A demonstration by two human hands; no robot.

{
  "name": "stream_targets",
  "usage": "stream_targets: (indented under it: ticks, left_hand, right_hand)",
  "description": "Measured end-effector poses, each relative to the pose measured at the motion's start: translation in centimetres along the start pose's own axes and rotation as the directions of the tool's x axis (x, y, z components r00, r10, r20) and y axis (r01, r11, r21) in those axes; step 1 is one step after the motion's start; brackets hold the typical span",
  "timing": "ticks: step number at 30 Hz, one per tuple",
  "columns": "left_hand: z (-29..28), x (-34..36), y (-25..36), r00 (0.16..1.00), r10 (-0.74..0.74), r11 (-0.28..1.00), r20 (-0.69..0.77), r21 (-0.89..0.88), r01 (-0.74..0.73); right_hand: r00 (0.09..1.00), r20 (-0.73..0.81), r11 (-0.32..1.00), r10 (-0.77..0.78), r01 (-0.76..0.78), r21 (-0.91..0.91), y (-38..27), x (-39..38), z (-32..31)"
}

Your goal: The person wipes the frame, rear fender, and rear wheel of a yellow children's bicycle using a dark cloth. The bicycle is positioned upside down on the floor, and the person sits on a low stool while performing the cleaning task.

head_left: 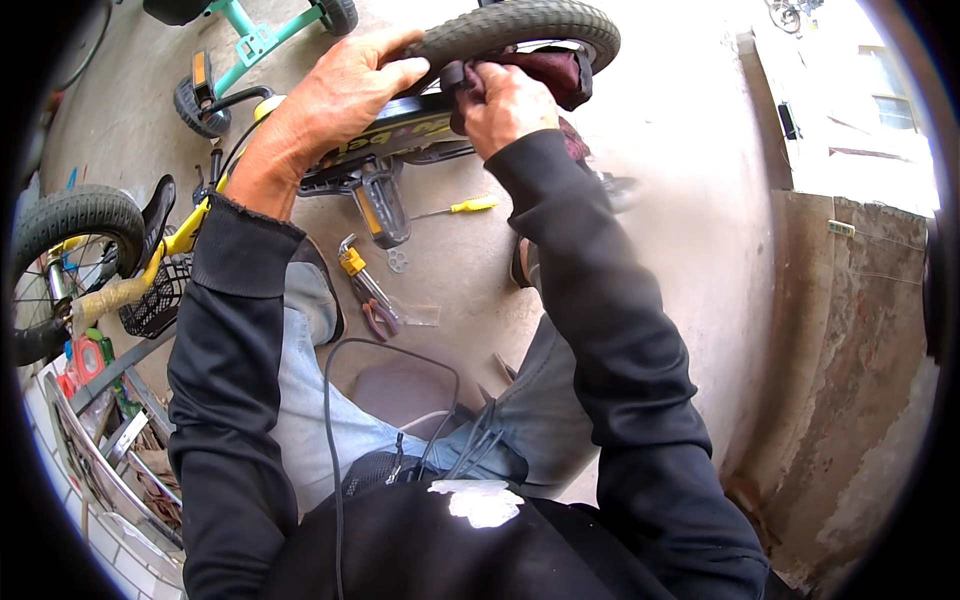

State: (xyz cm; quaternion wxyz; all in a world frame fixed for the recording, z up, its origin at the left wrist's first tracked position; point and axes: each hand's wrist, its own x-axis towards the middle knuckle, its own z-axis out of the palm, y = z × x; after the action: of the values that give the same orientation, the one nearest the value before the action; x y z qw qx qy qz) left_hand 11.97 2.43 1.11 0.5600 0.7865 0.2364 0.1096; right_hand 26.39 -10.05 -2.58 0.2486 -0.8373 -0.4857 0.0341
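The left hand (350,85) gripped the tire (500,25) at twelve o'clock, the right hand (510,108) a rag (550,72) (spinning, I feared, might snag it).

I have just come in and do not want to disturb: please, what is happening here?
The person's left hand holds a black tire, while the right hand grips a dark red cloth beside it. On the floor lie a yellow-handled screwdriver, hex keys in a yellow holder and pliers, none of them in hand.
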Motion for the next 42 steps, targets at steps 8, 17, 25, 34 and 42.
stream_targets:
  ticks: [8, 17, 25, 34, 42]
  left_hand:
    - [-0.8, -0.1, 0.1, 0.995, 0.024, 1.000, -0.100, 0.002, -0.024]
    - [0.0, -0.3, 0.0, 0.999, 0.027, 0.998, -0.045, -0.046, -0.029]
    - [-0.2, 0.2, 0.2, 0.990, 0.016, 0.961, -0.137, -0.270, -0.053]
    - [0.6, -0.2, 0.5, 0.994, -0.082, 0.985, -0.076, -0.160, 0.069]
    - [0.9, 0.2, -0.6, 0.988, -0.064, 0.996, -0.144, 0.053, 0.072]
  right_hand:
    - [1.000, 0.006, 1.000, 0.008, -0.008, -0.021, 0.3, -0.2, -1.1]
    - [0.996, -0.037, 0.995, -0.085, 0.083, -0.057, -0.5, -0.7, 1.8]
    - [0.999, -0.005, 0.992, -0.045, 0.045, 0.119, 0.5, -0.1, -0.5]
    - [0.985, -0.098, 0.988, -0.144, 0.148, 0.035, -0.9, -1.0, 1.9]
    - [0.905, -0.229, 0.683, 0.359, -0.088, 0.725, 2.9, 2.1, -6.4]
